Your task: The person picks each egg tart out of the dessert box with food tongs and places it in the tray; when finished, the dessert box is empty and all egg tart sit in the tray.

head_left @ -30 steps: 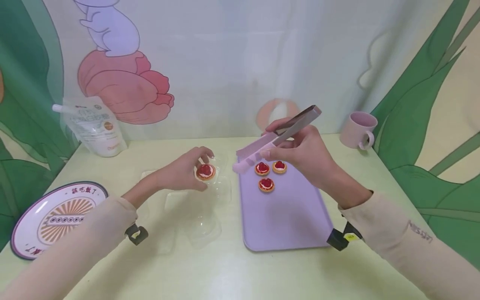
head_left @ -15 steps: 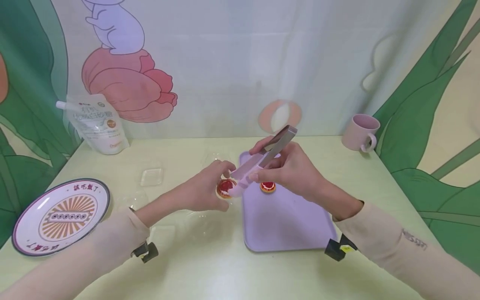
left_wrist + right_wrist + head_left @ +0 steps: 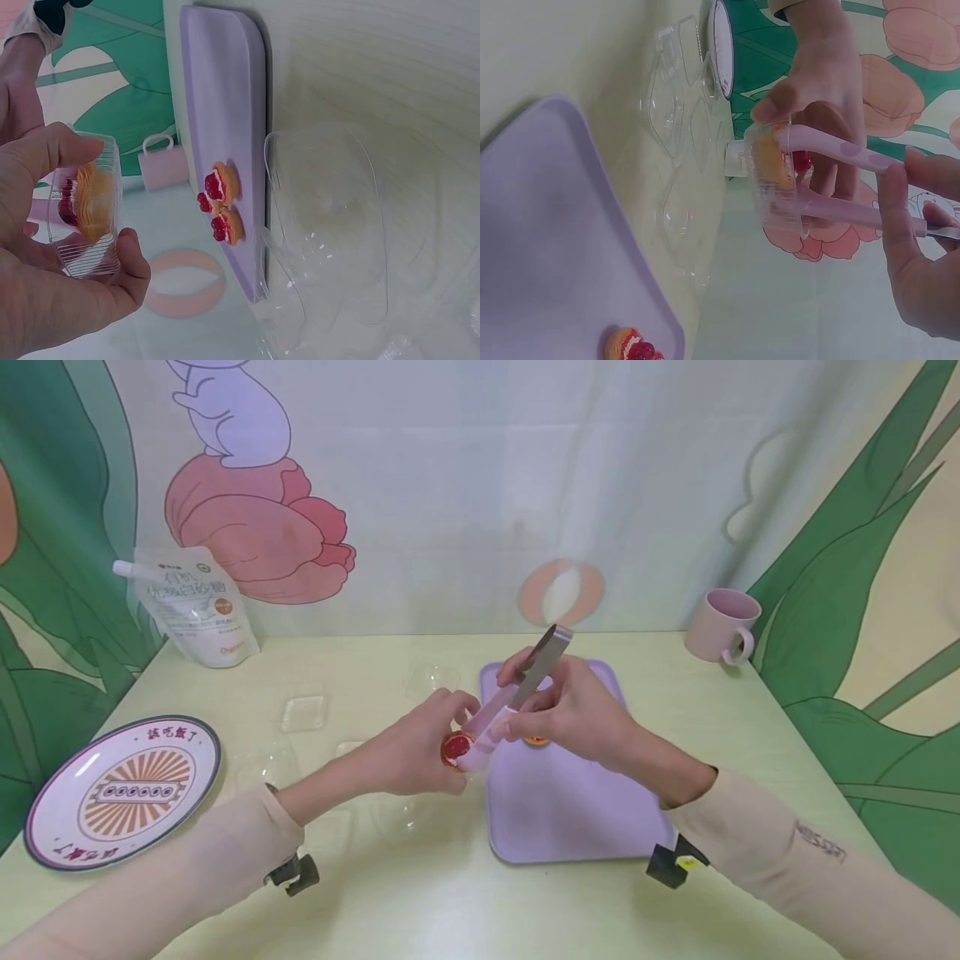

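My left hand [image 3: 420,747] grips a small clear ribbed plastic container [image 3: 88,259], thumb on one side and fingers on the other. Inside sits a berry-topped tart [image 3: 454,747] with a golden crust. My right hand [image 3: 573,702] pinches a pair of tongs [image 3: 847,148] with pink arms and a metal back end. In the right wrist view the tong tips reach into the container, one on each side of the tart. Whether both tips touch it is unclear. Several more tarts [image 3: 222,184] lie on the lilac tray [image 3: 577,802], mostly hidden by my right hand in the head view.
Several clear plastic containers or lids [image 3: 303,712] lie across the table left of the tray. An oval plate [image 3: 138,785] with printed writing rests at the far left. A white spouted pouch [image 3: 198,610] stands at the back left, a pink mug [image 3: 720,627] at the back right.
My left hand has moved right and slightly nearer with the container and tart. My right hand has come left and down, bringing the tong tips from above the tray to the tart.
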`<state>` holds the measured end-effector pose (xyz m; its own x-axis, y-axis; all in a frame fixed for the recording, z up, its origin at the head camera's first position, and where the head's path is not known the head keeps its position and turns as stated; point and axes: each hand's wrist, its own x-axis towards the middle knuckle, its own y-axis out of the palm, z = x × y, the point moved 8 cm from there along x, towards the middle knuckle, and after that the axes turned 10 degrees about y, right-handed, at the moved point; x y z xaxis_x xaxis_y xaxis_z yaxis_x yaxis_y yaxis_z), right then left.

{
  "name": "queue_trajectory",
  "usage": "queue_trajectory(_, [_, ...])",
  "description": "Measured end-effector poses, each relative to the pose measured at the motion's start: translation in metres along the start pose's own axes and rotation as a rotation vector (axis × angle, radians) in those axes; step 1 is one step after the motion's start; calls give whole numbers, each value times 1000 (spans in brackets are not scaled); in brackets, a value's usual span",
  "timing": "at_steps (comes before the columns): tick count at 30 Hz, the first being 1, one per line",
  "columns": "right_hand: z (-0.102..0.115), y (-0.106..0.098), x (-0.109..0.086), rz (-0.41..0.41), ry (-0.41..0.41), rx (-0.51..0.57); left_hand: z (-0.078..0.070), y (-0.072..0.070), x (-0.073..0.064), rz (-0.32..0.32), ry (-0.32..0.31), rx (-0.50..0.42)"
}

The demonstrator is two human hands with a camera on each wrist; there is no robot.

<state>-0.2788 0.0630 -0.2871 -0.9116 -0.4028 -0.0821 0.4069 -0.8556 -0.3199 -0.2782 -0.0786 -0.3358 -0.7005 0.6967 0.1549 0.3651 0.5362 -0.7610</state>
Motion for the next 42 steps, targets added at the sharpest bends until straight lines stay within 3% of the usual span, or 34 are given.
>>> queue_trajectory(18, [-5, 7, 7, 17, -7, 21, 4, 5, -2, 1, -47, -17])
queue_trajectory(26, [-13, 4, 13, -7, 17, 118, 2, 1, -4, -31, -30, 12])
queue_trajectory(32, [-14, 8, 13, 10, 13, 102, 4, 3, -7, -17, -27, 20])
queue_trajectory(42, [-13, -1, 9, -103, 2, 124, 2, -9, -10, -53, 14, 29])
